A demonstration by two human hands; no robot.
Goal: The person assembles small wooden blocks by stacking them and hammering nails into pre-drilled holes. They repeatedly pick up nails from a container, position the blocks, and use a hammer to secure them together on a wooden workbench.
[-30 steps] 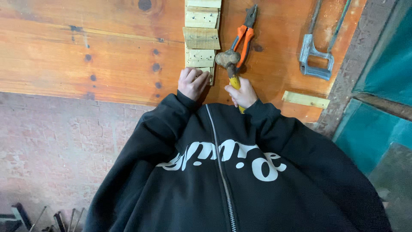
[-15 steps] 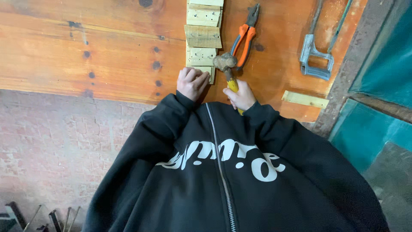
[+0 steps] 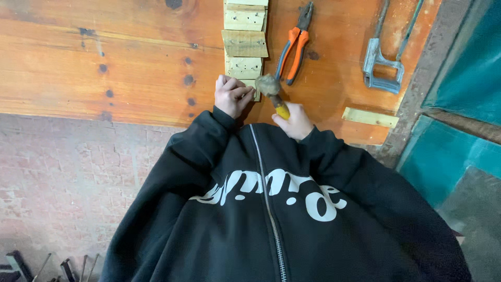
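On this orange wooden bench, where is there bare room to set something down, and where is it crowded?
Free: the bench left of the wood strips, and a smaller patch between the pliers and the metal clamp. Crowded: where the left hand, the hammer and the right hand meet.

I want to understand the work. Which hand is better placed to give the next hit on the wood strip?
The right hand, probably. It grips the hammer, whose head is just beside the near end of the wood strip. The left hand has no tool; it rests on the strip's end and steadies it.
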